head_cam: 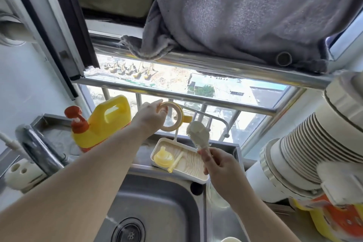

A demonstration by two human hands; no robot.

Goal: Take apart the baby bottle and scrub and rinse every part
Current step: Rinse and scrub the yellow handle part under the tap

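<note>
Bottle collar ring (170, 117) (yellow, w/ side handle tab) held up in front of the window, above the drying tray (200, 176). L hand (151, 119) grips ring at its left rim, fingers curled round it. R hand (220, 165) pinches handle of bottle brush (198, 133), bristle head pointing up, near the ring but apart from it. Tray sits on counter edge behind sink (157, 208); in tray: yellow nipple (163, 156) and a thin straw-like part (175, 162) lying just beside it. Yellow detergent jug (106, 122) w/ red pump stands left of tray. Grey towel (245, 10) hangs on rail overhead.
</note>
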